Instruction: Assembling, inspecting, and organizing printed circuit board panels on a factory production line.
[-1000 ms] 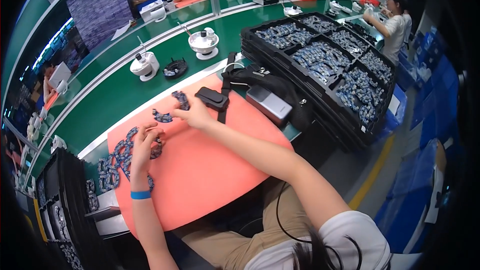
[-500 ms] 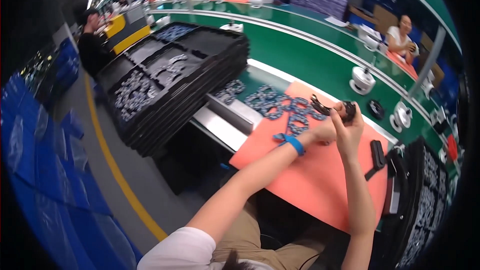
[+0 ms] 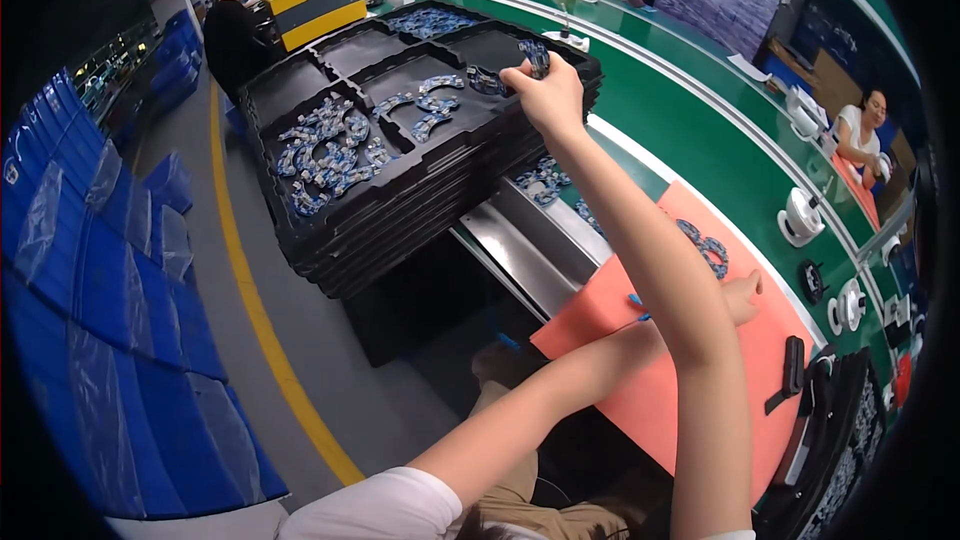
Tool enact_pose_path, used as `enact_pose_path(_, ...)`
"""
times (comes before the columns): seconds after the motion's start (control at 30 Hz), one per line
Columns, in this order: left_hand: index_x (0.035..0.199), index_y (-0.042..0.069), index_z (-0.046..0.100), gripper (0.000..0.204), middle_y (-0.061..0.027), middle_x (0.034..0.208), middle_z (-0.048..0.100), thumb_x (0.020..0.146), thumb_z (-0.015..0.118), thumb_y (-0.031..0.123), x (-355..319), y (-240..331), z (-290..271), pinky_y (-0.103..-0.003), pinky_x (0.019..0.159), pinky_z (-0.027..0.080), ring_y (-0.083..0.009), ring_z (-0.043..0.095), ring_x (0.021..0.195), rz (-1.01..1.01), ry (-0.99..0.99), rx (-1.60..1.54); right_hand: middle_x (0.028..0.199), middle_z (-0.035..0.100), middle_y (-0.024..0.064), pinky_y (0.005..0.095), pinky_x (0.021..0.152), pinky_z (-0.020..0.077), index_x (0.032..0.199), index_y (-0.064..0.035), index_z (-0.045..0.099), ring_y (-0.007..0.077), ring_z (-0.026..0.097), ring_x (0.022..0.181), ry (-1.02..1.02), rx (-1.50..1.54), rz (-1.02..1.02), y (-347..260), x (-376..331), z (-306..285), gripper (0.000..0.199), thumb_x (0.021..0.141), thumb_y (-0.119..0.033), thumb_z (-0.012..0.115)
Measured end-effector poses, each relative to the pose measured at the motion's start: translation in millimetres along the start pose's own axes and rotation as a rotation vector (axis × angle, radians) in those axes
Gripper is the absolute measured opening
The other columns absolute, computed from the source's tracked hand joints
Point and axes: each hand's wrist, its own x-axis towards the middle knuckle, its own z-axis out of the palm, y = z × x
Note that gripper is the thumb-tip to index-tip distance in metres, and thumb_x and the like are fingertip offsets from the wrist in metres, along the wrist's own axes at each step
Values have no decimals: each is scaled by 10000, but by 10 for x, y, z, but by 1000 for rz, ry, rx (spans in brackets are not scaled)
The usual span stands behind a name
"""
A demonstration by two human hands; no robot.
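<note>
My right hand (image 3: 553, 98) is raised over the far right part of the black compartment tray (image 3: 455, 152). It is closed, pinching a small curved circuit board (image 3: 535, 58) between thumb and fingers. Another curved board (image 3: 487, 80) lies right by its fingertips. My left hand (image 3: 742, 300) rests on the pink mat (image 3: 640, 380), beyond my right forearm, which crosses over the left arm. Its visible fingers look stretched out, with nothing seen in them; part of the hand is hidden. Ring-shaped circuit boards (image 3: 706, 248) lie on the mat just beyond it.
Loose curved boards (image 3: 330, 155) fill the tray's near left compartment. A metal channel (image 3: 530, 250) sits below the tray stack. At right are a black handheld object (image 3: 792, 368) and more black trays (image 3: 850, 450). White units (image 3: 800, 218) stand along the green conveyor. Co-workers sit beyond.
My right hand has left the dark part near my left hand and moved far left to the tray, now holding a curved board. The dark part is out of sight. The view has shifted leftward.
</note>
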Motion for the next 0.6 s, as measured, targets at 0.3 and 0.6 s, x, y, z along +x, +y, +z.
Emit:
enact_pose_path(0.3, 991, 2, 355, 303, -213, 715, 519, 731, 498, 66, -205, 63, -117, -438, 570, 412, -342, 544, 670, 34, -40, -121, 1002, 540, 287, 493, 830, 397, 897, 68, 543, 409, 514, 967, -32, -342, -186, 411, 311, 315, 341, 816, -239, 418)
enact_pose_path(0.6, 982, 4, 370, 286, -195, 686, 515, 731, 495, 63, 38, -178, 89, -420, 563, 407, -324, 537, 645, 86, 25, -72, 847, 618, 100, 276, 730, 465, 1061, -31, 496, 167, 595, 790, -592, -210, -400, -64, 368, 103, 302, 798, -130, 607)
